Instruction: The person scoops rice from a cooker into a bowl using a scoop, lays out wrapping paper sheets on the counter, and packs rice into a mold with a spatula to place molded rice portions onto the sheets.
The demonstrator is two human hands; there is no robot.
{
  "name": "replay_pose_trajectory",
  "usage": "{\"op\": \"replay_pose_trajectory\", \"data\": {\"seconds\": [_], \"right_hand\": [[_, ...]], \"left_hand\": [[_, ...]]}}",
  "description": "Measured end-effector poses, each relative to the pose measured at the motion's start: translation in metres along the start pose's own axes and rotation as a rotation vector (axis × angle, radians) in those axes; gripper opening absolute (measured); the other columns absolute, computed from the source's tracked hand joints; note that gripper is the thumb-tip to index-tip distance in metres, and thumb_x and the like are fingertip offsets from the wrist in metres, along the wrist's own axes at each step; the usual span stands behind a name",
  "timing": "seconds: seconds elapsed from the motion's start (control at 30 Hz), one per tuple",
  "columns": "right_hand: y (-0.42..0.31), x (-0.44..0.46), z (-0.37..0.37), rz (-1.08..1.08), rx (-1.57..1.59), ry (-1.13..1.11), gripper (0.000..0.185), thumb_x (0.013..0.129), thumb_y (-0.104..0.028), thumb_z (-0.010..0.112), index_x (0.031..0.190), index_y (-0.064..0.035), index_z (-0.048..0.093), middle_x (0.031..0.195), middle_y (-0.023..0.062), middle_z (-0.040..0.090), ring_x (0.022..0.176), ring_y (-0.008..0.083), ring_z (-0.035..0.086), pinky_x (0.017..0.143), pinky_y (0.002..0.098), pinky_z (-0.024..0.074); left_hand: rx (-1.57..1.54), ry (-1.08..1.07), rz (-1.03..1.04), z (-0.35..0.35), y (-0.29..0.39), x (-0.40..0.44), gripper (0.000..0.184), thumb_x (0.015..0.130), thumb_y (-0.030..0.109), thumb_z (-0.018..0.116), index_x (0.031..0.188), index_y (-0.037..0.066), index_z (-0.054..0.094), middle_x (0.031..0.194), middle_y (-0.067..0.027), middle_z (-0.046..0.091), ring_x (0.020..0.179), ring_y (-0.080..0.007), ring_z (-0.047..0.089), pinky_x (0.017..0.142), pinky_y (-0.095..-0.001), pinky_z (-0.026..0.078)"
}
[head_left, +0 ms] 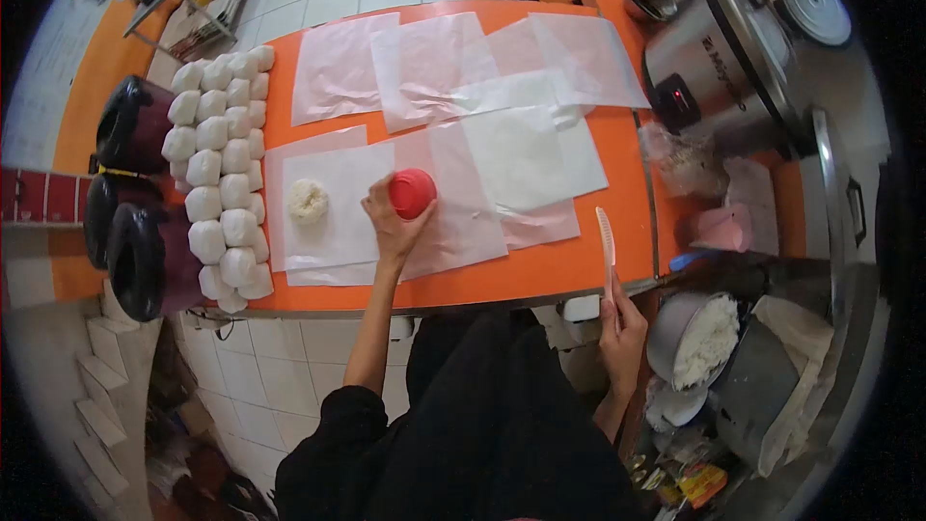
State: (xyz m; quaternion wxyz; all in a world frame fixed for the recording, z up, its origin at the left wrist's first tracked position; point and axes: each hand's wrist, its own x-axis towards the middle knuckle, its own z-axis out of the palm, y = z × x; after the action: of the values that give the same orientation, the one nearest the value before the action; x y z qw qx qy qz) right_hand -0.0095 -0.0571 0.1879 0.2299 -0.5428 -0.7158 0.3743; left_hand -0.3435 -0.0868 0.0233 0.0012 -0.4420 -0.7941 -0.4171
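My left hand [391,232] is closed around a small red cup [413,193], which stands on sheets of white wrapping paper [535,159] on the orange table. Left of it, a round mound of white rice [309,201] lies on another sheet. At the table's front edge, my right hand [622,323] grips the handle of a thin white rice paddle [607,236], seen nearly edge-on and pointing away from me. Beside that hand on the right is a pot [662,328] holding white rice [709,342].
Several rows of white wrapped packets [236,159] line the table's left end, next to dark-lidded jars [145,260]. A large steel rice cooker [714,68] stands at the back right. Nearer are a pink cup [728,229] and a blue handle [687,259].
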Motion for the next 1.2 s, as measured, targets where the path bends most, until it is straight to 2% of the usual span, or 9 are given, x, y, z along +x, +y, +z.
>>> {"op": "replay_pose_trajectory", "data": {"seconds": [0.07,0.27,0.3,0.43,0.63,0.7,0.77,0.9,1.2], "right_hand": [[0.006,-0.005,-0.01,0.01,0.01,0.038,0.039,0.092,-0.011,0.046,0.129,-0.0015,0.045,0.118,0.0181,0.057,0.106,0.0201,0.054,0.086,0.0304,0.0415],[0.066,-0.047,-0.063,0.252,0.127,0.245,0.041,0.093,-0.017,0.046,0.13,0.0015,0.043,0.104,0.0147,0.062,0.09,0.0171,0.055,0.078,0.026,0.0418],[0.078,-0.061,-0.078,0.325,0.121,0.285,0.042,0.094,-0.018,0.045,0.13,0.0034,0.041,0.085,0.0067,0.058,0.072,0.0114,0.049,0.065,0.0236,0.0409],[0.109,-0.11,-0.136,0.362,0.052,0.57,0.04,0.097,-0.02,0.041,0.132,-0.001,0.038,0.071,-0.0007,0.049,0.055,0.0016,0.034,0.047,0.0166,0.0288],[0.134,-0.195,-0.204,0.686,-0.355,0.713,0.03,0.092,-0.018,0.045,0.115,0.001,0.053,0.075,0.0119,0.061,0.062,0.0215,0.056,0.062,0.0309,0.0443],[0.147,-0.208,-0.206,0.796,-0.293,0.665,0.029,0.091,-0.018,0.047,0.112,0.0012,0.054,0.075,0.0115,0.062,0.064,0.0207,0.058,0.063,0.0305,0.0452],[0.169,-0.215,-0.201,0.79,-0.261,0.654,0.024,0.09,-0.018,0.048,0.105,-0.0014,0.058,0.066,0.0027,0.054,0.057,0.0111,0.05,0.053,0.026,0.0404],[0.187,-0.208,-0.193,0.935,0.26,0.522,0.023,0.092,-0.019,0.047,0.103,-0.0021,0.057,0.064,0.0023,0.051,0.047,0.0073,0.043,0.039,0.0229,0.0319],[0.206,-0.19,-0.185,0.848,1.326,0.62,0.023,0.093,-0.024,0.049,0.104,-0.0033,0.049,0.072,0.0012,0.045,0.046,0.0014,0.033,0.034,0.0162,0.0187]], "left_hand": [[-0.002,0.051,-0.011,-0.018,0.021,0.011,0.071,0.064,0.037,0.078,0.117,0.006,0.044,0.11,-0.0114,0.05,0.101,-0.0272,0.047,0.091,-0.0384,0.033],[-1.036,0.068,-0.31,-0.02,0.041,0.049,0.059,0.083,0.036,0.061,0.125,0.005,0.035,0.114,-0.0104,0.045,0.109,-0.0209,0.043,0.093,-0.031,0.036],[-1.067,0.008,-0.297,-0.014,0.055,0.05,0.061,0.082,0.037,0.063,0.126,0.005,0.034,0.115,-0.0103,0.045,0.11,-0.0211,0.042,0.092,-0.0317,0.037],[-1.021,-0.394,-0.217,0.035,0.128,0.033,0.068,0.078,0.039,0.065,0.129,0.008,0.032,0.116,-0.0095,0.045,0.107,-0.0208,0.046,0.088,-0.0336,0.042],[-1.233,-1.104,-0.129,0.112,0.281,-0.045,0.088,0.056,0.028,0.086,0.125,0.006,0.035,0.119,-0.0106,0.044,0.113,-0.0234,0.045,0.088,-0.0373,0.045],[-1.065,-1.179,0.283,0.134,0.329,-0.072,0.086,0.055,0.023,0.086,0.123,0.004,0.036,0.117,-0.0108,0.046,0.11,-0.0223,0.046,0.091,-0.0373,0.041],[-0.93,-1.286,0.357,0.133,0.379,-0.095,0.081,0.056,0.02,0.084,0.122,0.004,0.039,0.12,-0.0134,0.047,0.111,-0.0273,0.047,0.094,-0.0391,0.039],[-0.737,-1.222,0.85,0.152,0.428,-0.13,0.079,0.058,0.011,0.08,0.126,0.004,0.042,0.121,-0.0193,0.048,0.111,-0.036,0.047,0.094,-0.0382,0.04],[-0.593,-1.331,0.783,0.171,0.434,-0.169,0.091,0.057,0.007,0.078,0.136,0.008,0.034,0.132,-0.022,0.04,0.113,-0.042,0.042,0.097,-0.0436,0.037]]}}
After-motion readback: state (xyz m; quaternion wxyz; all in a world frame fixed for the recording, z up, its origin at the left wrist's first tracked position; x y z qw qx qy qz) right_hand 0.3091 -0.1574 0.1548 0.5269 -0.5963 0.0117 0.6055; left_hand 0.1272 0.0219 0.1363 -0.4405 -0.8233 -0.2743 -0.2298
